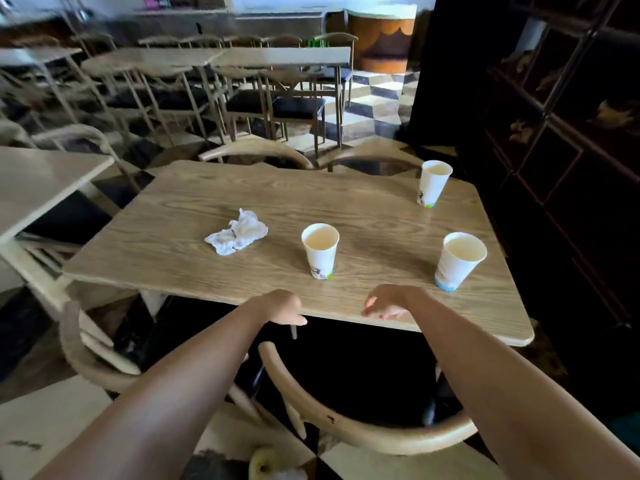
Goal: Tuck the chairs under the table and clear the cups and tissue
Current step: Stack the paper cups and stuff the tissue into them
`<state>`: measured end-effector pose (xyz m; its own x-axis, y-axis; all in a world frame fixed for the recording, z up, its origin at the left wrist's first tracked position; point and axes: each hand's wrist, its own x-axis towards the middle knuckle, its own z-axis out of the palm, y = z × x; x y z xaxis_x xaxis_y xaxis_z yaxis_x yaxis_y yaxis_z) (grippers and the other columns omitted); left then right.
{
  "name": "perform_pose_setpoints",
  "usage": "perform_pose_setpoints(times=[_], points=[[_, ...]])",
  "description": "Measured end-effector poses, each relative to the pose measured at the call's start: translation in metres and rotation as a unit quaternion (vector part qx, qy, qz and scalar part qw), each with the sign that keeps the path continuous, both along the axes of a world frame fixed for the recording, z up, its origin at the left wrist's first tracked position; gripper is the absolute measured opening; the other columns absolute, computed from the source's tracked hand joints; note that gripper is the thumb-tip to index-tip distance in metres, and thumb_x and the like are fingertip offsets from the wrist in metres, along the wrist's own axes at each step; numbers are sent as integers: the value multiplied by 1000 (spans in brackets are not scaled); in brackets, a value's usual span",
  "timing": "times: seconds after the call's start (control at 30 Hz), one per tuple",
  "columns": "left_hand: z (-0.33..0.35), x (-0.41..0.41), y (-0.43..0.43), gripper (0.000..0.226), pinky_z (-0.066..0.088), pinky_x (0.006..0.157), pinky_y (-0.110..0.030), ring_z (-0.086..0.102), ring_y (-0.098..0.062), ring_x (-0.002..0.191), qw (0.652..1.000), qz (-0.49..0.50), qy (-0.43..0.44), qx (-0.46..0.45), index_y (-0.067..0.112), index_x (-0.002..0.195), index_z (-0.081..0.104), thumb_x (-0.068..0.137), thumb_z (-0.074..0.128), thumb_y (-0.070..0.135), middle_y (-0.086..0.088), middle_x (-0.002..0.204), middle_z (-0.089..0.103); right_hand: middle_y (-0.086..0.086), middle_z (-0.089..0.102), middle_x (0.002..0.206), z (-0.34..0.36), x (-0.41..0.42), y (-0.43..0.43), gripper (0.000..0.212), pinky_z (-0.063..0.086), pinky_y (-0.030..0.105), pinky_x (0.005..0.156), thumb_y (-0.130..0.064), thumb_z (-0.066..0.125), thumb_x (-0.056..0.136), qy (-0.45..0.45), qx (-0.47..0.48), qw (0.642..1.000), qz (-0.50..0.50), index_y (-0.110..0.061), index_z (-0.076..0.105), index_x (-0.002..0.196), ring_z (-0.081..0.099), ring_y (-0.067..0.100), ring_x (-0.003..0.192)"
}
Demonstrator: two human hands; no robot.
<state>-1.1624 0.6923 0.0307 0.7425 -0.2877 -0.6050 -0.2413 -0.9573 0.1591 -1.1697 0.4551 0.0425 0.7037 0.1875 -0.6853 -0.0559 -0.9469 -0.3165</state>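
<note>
Three white paper cups stand upright on the wooden table (194, 251): one near the middle (320, 252), one at the near right (458, 261), one at the far right (434, 183). A crumpled white tissue (238, 232) lies left of the middle cup. My left hand (282, 308) hangs over the table's near edge with its fingers pointing down, holding nothing. My right hand (388, 304) hovers at the same edge, fingers spread and empty. Below my arms is a chair with a curved wooden back (346, 426), its dark seat partly under the table. A second chair (78, 344) stands at the near left corner.
Two more curved chair backs (256, 150) (375, 154) sit against the table's far edge. Another table (41, 181) is close on the left, and rows of tables and chairs (214, 60) fill the back. A dark cabinet (554, 140) runs along the right.
</note>
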Motion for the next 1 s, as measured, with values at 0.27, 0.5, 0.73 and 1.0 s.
perform_pose_setpoints(times=[0.27, 0.5, 0.73, 1.0], points=[[-9, 70, 6, 95, 33, 104, -28, 36, -25, 138, 970, 144, -78, -178, 5, 149, 15, 80, 70, 40, -14, 153, 32, 20, 34, 150, 4, 77, 37, 91, 35, 33, 105, -31, 69, 84, -132, 20, 987, -93, 3, 13, 146, 40, 30, 133], [-28, 129, -8, 96, 45, 95, -32, 49, -27, 123, 911, 194, -55, -360, 15, 144, 26, 66, 82, 17, -6, 134, 51, 19, 48, 140, 2, 118, 61, 73, 41, 33, 97, -17, 70, 81, -178, 67, 968, -163, -5, 31, 141, 48, 31, 125], [-48, 148, -22, 79, 44, 68, -8, 50, -2, 96, 860, 163, 28, -483, 25, 126, 36, 64, 83, 6, 21, 104, 47, 15, 57, 132, -4, 108, 47, 58, 45, 33, 90, -17, 70, 81, -168, 87, 959, -210, -8, 45, 133, 55, 29, 117], [-40, 164, -83, 70, 48, 84, -25, 53, -14, 106, 859, 120, 69, -493, 44, 104, 40, 52, 79, 19, 15, 108, 53, 8, 26, 153, 22, 106, -53, 89, 26, 41, 113, -44, 72, 77, -225, -85, 952, -188, -18, 24, 147, 23, 31, 139]])
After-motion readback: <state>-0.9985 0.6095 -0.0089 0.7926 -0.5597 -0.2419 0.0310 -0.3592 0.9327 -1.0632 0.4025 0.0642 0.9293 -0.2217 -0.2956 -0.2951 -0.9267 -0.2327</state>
